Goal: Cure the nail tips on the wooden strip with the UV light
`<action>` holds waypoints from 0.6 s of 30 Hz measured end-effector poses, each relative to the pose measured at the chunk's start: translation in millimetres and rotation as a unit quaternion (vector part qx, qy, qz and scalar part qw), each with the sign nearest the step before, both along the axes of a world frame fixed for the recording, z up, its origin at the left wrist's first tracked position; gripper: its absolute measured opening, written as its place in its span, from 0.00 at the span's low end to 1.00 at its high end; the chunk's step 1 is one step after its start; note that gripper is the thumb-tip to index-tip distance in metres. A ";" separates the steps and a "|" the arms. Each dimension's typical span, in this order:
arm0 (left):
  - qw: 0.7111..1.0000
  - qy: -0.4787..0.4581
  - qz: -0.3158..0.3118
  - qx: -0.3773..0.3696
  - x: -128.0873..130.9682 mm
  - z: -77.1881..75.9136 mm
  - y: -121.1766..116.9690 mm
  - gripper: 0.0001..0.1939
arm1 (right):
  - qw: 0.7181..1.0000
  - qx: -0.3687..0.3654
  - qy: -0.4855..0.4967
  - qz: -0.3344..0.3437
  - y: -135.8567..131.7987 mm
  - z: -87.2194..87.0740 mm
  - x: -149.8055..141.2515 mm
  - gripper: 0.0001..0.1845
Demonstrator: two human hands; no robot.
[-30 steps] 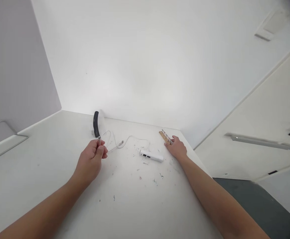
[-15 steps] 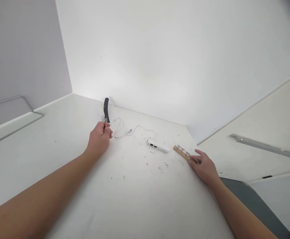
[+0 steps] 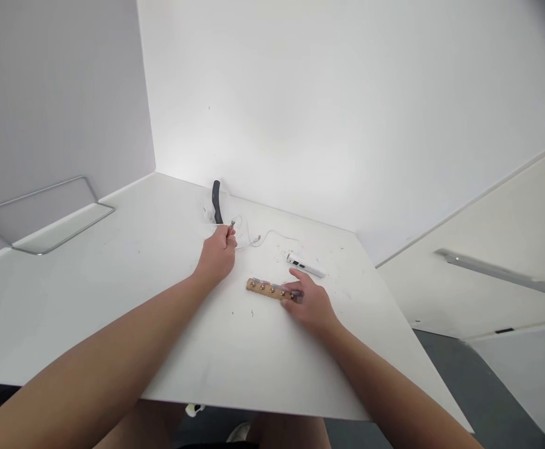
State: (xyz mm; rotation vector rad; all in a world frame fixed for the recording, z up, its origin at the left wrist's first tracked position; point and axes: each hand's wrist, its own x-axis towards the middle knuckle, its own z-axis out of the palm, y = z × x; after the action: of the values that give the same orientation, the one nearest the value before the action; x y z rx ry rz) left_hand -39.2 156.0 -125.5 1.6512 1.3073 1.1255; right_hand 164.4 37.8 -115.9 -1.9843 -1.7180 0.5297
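Note:
My left hand (image 3: 217,254) is closed in a pinch around a small metal piece (image 3: 232,226), whose shiny tip stands up above the fingers. What the piece is I cannot make out. My right hand (image 3: 314,305) grips the right end of a tan, wood-like strip (image 3: 267,290) set with a row of several shiny round metal knobs. The strip lies low over the white table, roughly level, to the right of and nearer than my left hand. Behind my right hand lies a white pen-shaped device (image 3: 306,265) with dark buttons.
A black curved object (image 3: 216,201) leans by the back wall. A thin white cable (image 3: 272,233) loops across the white table (image 3: 235,362). Dark crumbs (image 3: 252,313) are scattered about. At the left, a bent metal wire frame (image 3: 62,242) stands against the grey panel.
My right hand has brought the tan strip leftward, from right of the white device to in front of it. My left hand keeps its pinch. The view has shifted, showing the table's front edge.

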 end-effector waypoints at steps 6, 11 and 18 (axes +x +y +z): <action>1.000 0.006 0.000 -0.013 -0.5 -3.6 4.8 0.10 | 0.998 0.054 -0.014 0.026 1.3 -4.3 6.9 0.48; 1.000 0.013 0.003 -0.012 0.0 -4.6 5.6 0.08 | 0.977 0.196 -0.065 -0.060 15.6 -2.8 49.8 0.40; 1.000 0.007 0.023 -0.009 0.1 -9.5 9.9 0.08 | 0.976 0.044 -0.210 -0.046 59.7 -12.6 66.6 0.20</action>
State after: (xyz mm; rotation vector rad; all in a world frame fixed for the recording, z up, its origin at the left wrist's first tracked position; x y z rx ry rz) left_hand -39.1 165.9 -135.0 1.6265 1.3672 1.1278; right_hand 231.0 97.6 -128.4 -2.2105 -1.8344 -0.0055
